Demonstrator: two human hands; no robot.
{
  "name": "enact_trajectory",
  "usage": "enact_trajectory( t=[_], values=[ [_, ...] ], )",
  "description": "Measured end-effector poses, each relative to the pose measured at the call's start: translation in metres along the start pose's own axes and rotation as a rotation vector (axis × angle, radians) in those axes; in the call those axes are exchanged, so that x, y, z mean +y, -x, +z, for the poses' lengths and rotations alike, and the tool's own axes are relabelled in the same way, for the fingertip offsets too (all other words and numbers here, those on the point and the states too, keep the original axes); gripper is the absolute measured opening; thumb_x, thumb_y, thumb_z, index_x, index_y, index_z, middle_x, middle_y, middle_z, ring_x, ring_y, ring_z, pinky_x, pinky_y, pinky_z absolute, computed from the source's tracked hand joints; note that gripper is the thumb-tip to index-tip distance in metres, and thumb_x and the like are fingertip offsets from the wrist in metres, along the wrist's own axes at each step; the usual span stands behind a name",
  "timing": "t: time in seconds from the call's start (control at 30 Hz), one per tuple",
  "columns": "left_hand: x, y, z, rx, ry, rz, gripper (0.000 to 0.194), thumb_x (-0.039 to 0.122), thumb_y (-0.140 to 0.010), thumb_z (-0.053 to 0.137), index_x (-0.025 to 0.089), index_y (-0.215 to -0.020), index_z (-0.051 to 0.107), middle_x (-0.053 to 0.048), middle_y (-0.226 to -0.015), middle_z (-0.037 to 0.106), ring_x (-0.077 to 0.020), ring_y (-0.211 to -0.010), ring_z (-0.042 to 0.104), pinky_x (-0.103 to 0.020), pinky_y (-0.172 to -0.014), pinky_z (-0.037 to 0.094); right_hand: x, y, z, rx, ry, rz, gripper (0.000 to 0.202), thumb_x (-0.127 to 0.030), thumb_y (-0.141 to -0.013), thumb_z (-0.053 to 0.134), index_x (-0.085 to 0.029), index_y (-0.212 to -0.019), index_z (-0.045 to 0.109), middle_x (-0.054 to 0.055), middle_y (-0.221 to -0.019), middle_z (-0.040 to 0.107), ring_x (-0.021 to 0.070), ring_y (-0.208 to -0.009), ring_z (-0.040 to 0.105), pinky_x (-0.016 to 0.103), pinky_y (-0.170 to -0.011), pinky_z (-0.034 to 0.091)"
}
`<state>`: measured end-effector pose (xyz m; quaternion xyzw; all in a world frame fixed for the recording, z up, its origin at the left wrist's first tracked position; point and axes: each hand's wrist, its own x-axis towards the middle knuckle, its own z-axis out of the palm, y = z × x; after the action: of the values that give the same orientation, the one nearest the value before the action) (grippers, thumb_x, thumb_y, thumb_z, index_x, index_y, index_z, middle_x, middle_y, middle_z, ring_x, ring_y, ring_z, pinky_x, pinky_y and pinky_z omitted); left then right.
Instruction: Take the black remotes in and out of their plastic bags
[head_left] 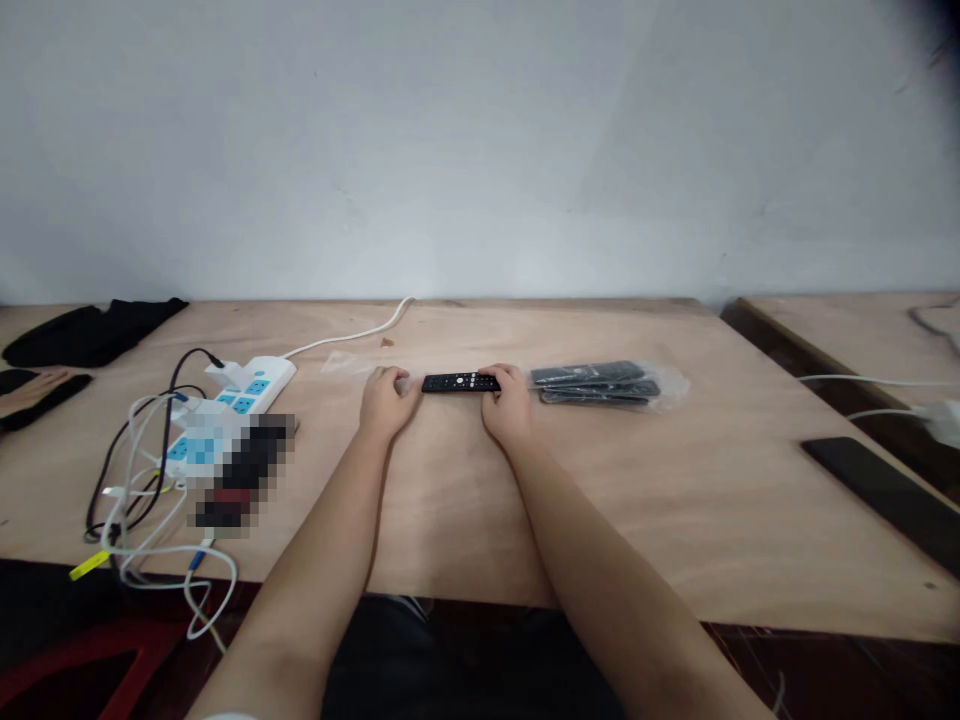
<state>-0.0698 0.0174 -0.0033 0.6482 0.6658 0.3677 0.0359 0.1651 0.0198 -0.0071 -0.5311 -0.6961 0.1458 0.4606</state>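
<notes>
A black remote control [459, 382] with pale buttons lies crosswise between my hands, over the wooden table. My right hand [510, 402] has its fingers closed round the remote's right end. At the remote's left end is my left hand [388, 402], its fingers curled; some clear plastic film shows by its fingertips, and what it grips is too small to make out. Just right of my right hand, several dark remotes [596, 383] lie stacked in clear plastic wrapping.
On the left stands a white power strip [271, 378] with tangled cables and a blurred dark object beside it. Black cloth [94, 333] and part of another person's hand [34, 390] are at the far left. A dark flat object [877, 495] lies at the right.
</notes>
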Motion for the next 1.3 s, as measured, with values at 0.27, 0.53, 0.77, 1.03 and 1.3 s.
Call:
enact_trajectory(
  t=[0.27, 0.53, 0.77, 1.03, 1.3],
  values=[
    [0.013, 0.006, 0.001, -0.163, 0.194, 0.106, 0.044, 0.031, -0.079, 0.079, 0.020, -0.120, 0.067, -0.008, -0.116, 0.075, -0.0237, -0.103, 0.070, -0.037, -0.095, 0.056, 0.004, 0.000, 0.004, -0.017, -0.019, 0.014, 0.048, -0.005, -0.077, 0.046, -0.018, -0.118, 0.070, 0.013, -0.123, 0.064, 0.0249, -0.117, 0.064, 0.039, -0.106, 0.053],
    [0.014, 0.005, -0.002, -0.140, 0.103, 0.213, 0.050, 0.003, -0.079, 0.055, 0.021, -0.123, 0.071, -0.007, -0.124, 0.074, -0.0247, -0.119, 0.065, -0.040, -0.110, 0.050, 0.004, -0.002, 0.005, -0.015, -0.008, 0.050, 0.048, -0.010, -0.078, 0.049, -0.016, -0.121, 0.069, 0.013, -0.121, 0.067, 0.0256, -0.116, 0.064, 0.039, -0.108, 0.051],
    [0.019, 0.005, -0.005, -0.106, 0.088, 0.283, 0.030, 0.017, -0.087, 0.067, 0.021, -0.115, 0.074, -0.008, -0.114, 0.077, -0.0268, -0.109, 0.068, -0.043, -0.103, 0.053, 0.008, -0.003, 0.007, 0.077, -0.108, 0.089, 0.043, -0.016, -0.074, 0.052, -0.020, -0.113, 0.069, 0.012, -0.117, 0.070, 0.0285, -0.114, 0.064, 0.046, -0.106, 0.052],
    [0.013, 0.005, -0.007, -0.042, 0.208, 0.207, 0.035, 0.006, -0.086, 0.060, 0.019, -0.117, 0.070, -0.008, -0.117, 0.076, -0.0231, -0.108, 0.071, -0.040, -0.102, 0.056, 0.009, -0.002, 0.008, 0.159, -0.178, 0.075, 0.041, -0.016, -0.071, 0.054, -0.022, -0.109, 0.068, 0.012, -0.114, 0.070, 0.0293, -0.108, 0.066, 0.049, -0.102, 0.055],
    [0.013, 0.008, -0.007, -0.098, 0.253, 0.138, 0.038, 0.003, -0.085, 0.057, 0.020, -0.116, 0.072, -0.006, -0.118, 0.078, -0.0207, -0.109, 0.074, -0.036, -0.103, 0.057, 0.006, -0.003, 0.008, 0.129, -0.186, 0.103, 0.040, -0.016, -0.071, 0.055, -0.022, -0.108, 0.069, 0.011, -0.113, 0.069, 0.0285, -0.103, 0.067, 0.047, -0.095, 0.057]
  ],
)
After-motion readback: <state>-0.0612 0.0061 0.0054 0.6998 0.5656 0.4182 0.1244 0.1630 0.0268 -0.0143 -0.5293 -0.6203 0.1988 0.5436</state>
